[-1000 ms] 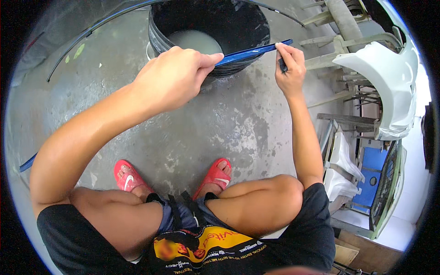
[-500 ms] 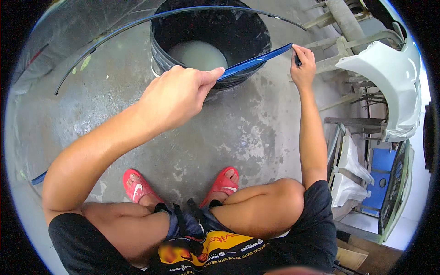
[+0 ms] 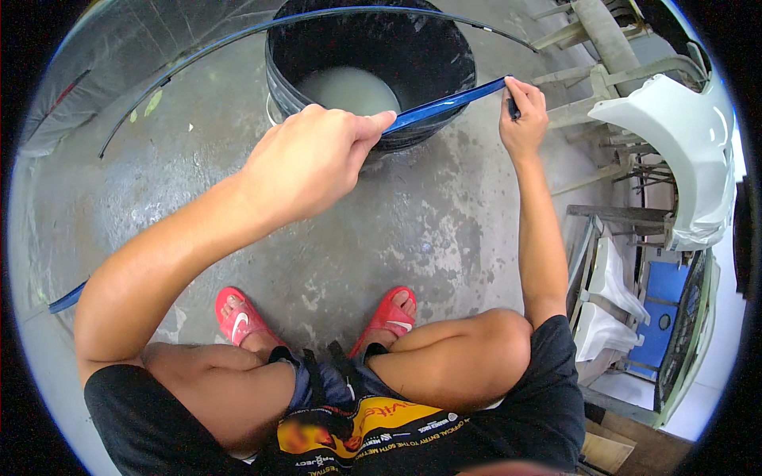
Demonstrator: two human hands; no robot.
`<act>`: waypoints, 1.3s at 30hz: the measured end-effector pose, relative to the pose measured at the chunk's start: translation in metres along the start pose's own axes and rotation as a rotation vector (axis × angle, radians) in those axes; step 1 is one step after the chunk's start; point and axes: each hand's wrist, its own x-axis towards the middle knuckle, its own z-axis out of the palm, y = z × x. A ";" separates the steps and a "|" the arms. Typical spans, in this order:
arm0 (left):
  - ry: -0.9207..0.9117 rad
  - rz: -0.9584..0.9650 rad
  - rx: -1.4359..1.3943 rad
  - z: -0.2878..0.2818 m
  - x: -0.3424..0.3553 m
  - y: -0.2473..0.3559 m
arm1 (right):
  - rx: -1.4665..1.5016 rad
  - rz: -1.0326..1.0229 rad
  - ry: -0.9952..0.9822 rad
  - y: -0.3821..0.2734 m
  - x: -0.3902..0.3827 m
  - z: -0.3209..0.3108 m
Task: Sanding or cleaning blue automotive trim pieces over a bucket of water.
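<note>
Deep blue along the straight strip point(image 3: 448, 105); blue and black along the long arched strip point(image 3: 349, 10); black for the bucket point(image 3: 432, 55), cloudy grey for its liquid point(image 3: 349, 89); mottled grey across the floor point(image 3: 349, 246); red with white marks on the sandals point(image 3: 236, 308); white over the curved panel point(image 3: 698, 151).

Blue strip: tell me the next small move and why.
Probably slide the right hand slightly inward along the blue strip, with the left hand steadying it: the right hand is at the strip's tip, the left grips it farther left, and the stretch between them is uncovered.
</note>
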 end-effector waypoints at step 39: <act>-0.083 -0.010 0.289 0.021 0.004 0.020 | 0.168 -0.211 -0.099 -0.109 -0.007 -0.030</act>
